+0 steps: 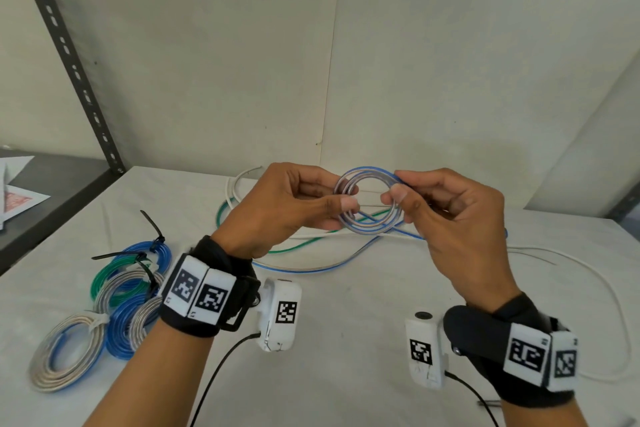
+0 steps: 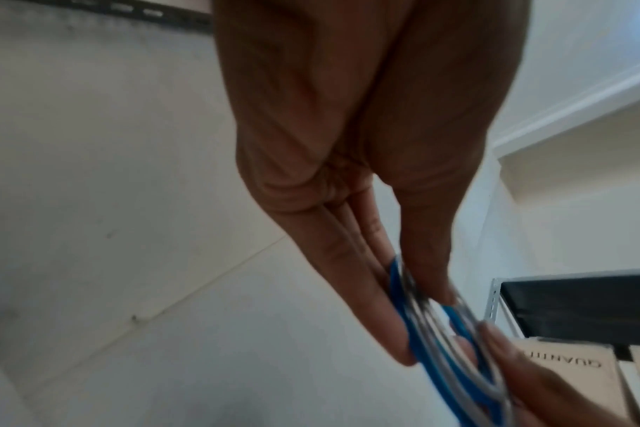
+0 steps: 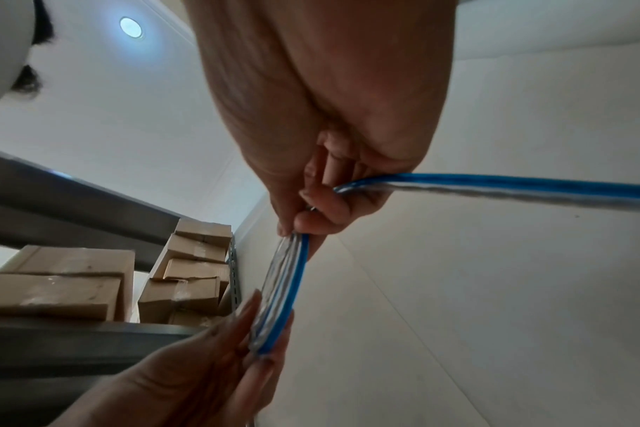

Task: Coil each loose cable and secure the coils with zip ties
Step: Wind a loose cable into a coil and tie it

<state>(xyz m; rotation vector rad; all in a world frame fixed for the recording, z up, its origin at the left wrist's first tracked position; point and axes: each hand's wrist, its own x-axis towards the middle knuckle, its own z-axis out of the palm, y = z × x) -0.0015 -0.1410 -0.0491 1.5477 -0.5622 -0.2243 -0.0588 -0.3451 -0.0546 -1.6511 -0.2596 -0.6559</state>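
I hold a small blue-and-silver cable coil (image 1: 369,202) in the air above the table. My left hand (image 1: 341,202) pinches its left side between thumb and fingers; the left wrist view shows the coil (image 2: 431,329) edge-on. My right hand (image 1: 398,192) pinches its right side, and the cable's loose tail (image 3: 512,185) runs out of that hand. The tail (image 1: 311,269) trails down onto the table. A loose green cable (image 1: 294,246) and a loose white cable (image 1: 588,274) lie on the table under and beside my hands.
Several finished coils (image 1: 114,298) tied with black and white zip ties lie at the left of the white table (image 1: 346,340). A dark slotted shelf post (image 1: 69,55) and shelf stand at the far left. Cardboard boxes (image 3: 55,289) sit on shelving.
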